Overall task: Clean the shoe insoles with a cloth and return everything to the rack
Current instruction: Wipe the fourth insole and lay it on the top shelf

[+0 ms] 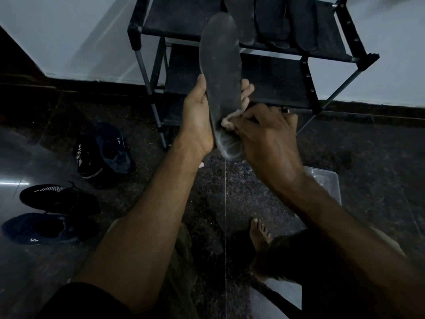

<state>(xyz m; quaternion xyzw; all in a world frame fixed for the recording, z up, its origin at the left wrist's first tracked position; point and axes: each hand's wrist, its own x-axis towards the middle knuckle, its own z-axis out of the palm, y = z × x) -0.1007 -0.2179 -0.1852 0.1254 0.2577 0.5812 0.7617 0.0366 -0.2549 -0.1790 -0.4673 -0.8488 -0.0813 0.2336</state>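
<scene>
Left hand grips insole w/ thumb & fingers round its edges, upright in front of rack. Right hand pinches cloth vs heel end. Best: firm strokes heel to toe, brace from behind, fresh cloth face.

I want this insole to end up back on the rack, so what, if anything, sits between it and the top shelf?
Nothing visible blocks the way. The insole, held in the left hand, already rises in front of the top shelf. Three insoles lie on the shelf's right part; its left part looks free. The right hand presses the cloth against it.
</scene>
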